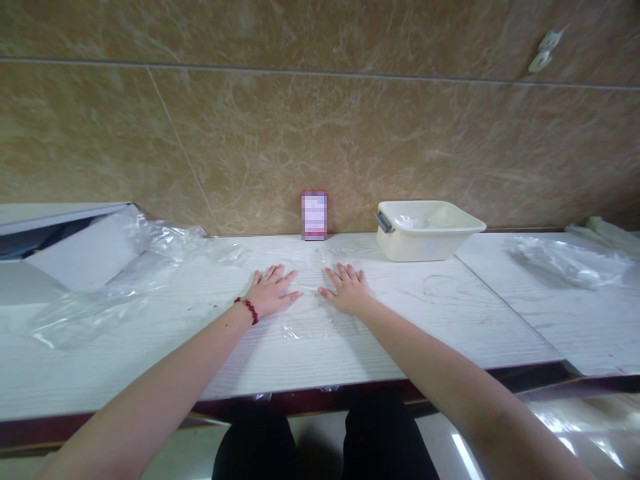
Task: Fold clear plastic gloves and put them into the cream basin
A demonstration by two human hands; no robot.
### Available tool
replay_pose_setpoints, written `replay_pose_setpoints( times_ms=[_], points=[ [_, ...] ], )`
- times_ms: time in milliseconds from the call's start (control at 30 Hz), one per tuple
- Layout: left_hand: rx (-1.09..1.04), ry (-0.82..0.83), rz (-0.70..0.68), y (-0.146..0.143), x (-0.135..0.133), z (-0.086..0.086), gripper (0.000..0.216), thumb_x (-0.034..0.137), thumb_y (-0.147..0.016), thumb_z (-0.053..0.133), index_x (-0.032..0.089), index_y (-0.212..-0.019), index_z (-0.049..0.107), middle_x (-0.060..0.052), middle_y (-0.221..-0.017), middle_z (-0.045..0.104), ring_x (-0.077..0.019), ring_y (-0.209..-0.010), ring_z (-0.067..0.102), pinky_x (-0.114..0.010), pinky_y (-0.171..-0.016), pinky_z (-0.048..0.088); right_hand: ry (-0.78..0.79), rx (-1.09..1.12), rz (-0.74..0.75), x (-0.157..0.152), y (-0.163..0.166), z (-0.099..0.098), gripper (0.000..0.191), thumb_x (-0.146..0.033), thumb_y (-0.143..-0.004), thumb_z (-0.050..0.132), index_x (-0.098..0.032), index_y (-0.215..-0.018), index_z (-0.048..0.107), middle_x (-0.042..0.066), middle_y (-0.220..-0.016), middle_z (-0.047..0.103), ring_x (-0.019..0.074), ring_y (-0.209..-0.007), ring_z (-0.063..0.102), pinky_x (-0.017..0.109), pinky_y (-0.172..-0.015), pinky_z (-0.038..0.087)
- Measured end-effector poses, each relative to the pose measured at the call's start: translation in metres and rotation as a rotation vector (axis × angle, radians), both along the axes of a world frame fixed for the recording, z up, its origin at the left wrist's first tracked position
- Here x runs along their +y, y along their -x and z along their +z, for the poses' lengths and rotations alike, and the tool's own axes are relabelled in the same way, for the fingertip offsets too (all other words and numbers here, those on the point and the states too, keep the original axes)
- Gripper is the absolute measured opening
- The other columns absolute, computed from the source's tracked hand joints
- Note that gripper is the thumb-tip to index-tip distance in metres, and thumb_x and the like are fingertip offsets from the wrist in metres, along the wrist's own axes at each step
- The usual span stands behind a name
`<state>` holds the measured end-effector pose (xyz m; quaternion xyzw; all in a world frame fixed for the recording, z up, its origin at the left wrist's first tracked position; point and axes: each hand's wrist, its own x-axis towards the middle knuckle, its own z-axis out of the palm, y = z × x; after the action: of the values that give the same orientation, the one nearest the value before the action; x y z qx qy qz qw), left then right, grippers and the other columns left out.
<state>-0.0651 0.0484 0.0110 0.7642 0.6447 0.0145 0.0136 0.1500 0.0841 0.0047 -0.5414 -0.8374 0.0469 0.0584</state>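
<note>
My left hand (pixel 271 291) lies palm down with its fingers spread, a red bead bracelet (pixel 249 309) around the wrist. To its right, my right hand (pixel 346 289) rests palm down as well, fingers apart. Between and in front of the hands a thin clear plastic bag (pixel 311 327) lies flat on the white wood-grain tabletop (pixel 200 360). Both hands seem to touch the bag's sides, though its clear edges are hard to make out. Neither hand grips anything.
A phone (pixel 314 215) with a blurred screen leans on the brown marbled wall (pixel 260 147). Right of it stands a cream plastic bin (pixel 423 245) holding clear plastic. An open white box (pixel 90 257) and crumpled clear film (pixel 170 243) lie left; more plastic bags (pixel 575 261) lie right.
</note>
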Motion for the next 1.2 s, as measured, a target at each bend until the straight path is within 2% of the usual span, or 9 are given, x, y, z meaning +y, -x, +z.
replay_pose_setpoints(
  times_ms=[133,300,467,600,700,767,833,967,1200],
  points=[
    [-0.02,-0.087,0.092,0.013,-0.006,0.004,0.058,0.05,-0.08,0.02,0.019,-0.129,0.025,-0.013,-0.134,0.024,-0.0259,-0.124,0.017,-0.049,-0.095,0.016,0.051,0.027,-0.05,0.0,-0.012,0.013,0.068,-0.064,-0.073,0.017,-0.027,-0.13,0.017,0.008,-0.137,0.017,0.0324,-0.123,0.01,0.057,-0.092,0.008],
    [-0.067,-0.22,0.103,0.033,-0.042,0.019,0.039,0.039,-0.08,0.029,0.022,-0.093,0.062,-0.006,-0.123,0.044,-0.021,-0.111,0.041,-0.038,-0.094,0.028,0.024,0.064,-0.017,-0.022,-0.053,0.026,0.051,-0.054,-0.079,0.024,-0.029,-0.122,0.034,0.006,-0.134,0.024,0.0329,-0.123,0.012,0.059,-0.09,0.014],
    [-0.175,-0.251,0.18,0.059,-0.097,0.019,0.031,0.043,-0.073,0.041,0.022,-0.07,0.063,-0.003,-0.103,0.057,-0.0189,-0.091,0.053,-0.032,-0.085,0.039,-0.067,0.073,-0.061,-0.058,-0.108,0.013,0.04,-0.045,-0.08,0.033,-0.025,-0.113,0.045,0.007,-0.131,0.03,0.0317,-0.123,0.014,0.058,-0.09,0.02],
    [-0.174,-0.249,0.203,0.052,-0.121,0.012,0.038,0.05,-0.072,0.04,0.02,-0.063,0.061,-0.004,-0.094,0.06,-0.0192,-0.088,0.054,-0.032,-0.085,0.039,-0.092,0.097,-0.11,-0.078,-0.116,-0.001,0.042,-0.042,-0.08,0.031,-0.02,-0.113,0.045,0.01,-0.129,0.033,0.0301,-0.123,0.016,0.054,-0.092,0.021],
    [-0.156,-0.164,0.071,0.017,-0.122,0.012,0.046,0.053,-0.076,0.032,0.019,-0.083,0.062,-0.006,-0.106,0.056,-0.0204,-0.098,0.049,-0.035,-0.09,0.034,-0.097,0.091,0.017,-0.094,-0.091,0.0,0.048,-0.045,-0.081,0.029,-0.02,-0.12,0.039,0.007,-0.131,0.03,0.0269,-0.124,0.014,0.05,-0.097,0.016],
    [-0.145,-0.144,-0.015,-0.011,-0.118,0.013,0.054,0.054,-0.076,0.031,0.02,-0.113,0.047,-0.007,-0.123,0.044,-0.0229,-0.114,0.036,-0.041,-0.096,0.024,-0.093,0.078,0.122,-0.104,-0.069,0.004,0.05,-0.047,-0.081,0.026,-0.022,-0.123,0.034,0.005,-0.133,0.028,0.0248,-0.124,0.012,0.049,-0.098,0.012],
    [-0.119,-0.102,-0.103,-0.032,-0.115,0.013,0.058,0.055,-0.077,0.027,0.022,-0.125,0.032,-0.005,-0.131,0.033,-0.0232,-0.122,0.023,-0.044,-0.098,0.016,-0.081,0.057,0.179,-0.114,-0.051,0.009,0.051,-0.049,-0.081,0.023,-0.025,-0.125,0.032,0.003,-0.134,0.026,0.0244,-0.124,0.013,0.05,-0.098,0.01],
    [-0.073,-0.019,-0.179,-0.045,-0.115,0.01,0.06,0.056,-0.078,0.021,0.023,-0.128,0.027,-0.005,-0.135,0.026,-0.023,-0.124,0.015,-0.045,-0.099,0.013,-0.075,0.012,0.165,-0.123,-0.038,0.013,0.052,-0.051,-0.081,0.021,-0.026,-0.126,0.031,0.003,-0.134,0.026,0.0264,-0.124,0.014,0.051,-0.097,0.007],
    [-0.034,-0.133,-0.014,-0.034,-0.134,-0.002,0.062,0.055,-0.078,0.019,0.019,-0.128,0.028,-0.008,-0.134,0.027,-0.0261,-0.124,0.016,-0.048,-0.098,0.01,-0.083,0.006,0.149,-0.125,-0.04,0.014,0.054,-0.054,-0.08,0.021,-0.029,-0.126,0.029,0.002,-0.134,0.025,0.0274,-0.124,0.012,0.052,-0.096,0.005]
  ],
)
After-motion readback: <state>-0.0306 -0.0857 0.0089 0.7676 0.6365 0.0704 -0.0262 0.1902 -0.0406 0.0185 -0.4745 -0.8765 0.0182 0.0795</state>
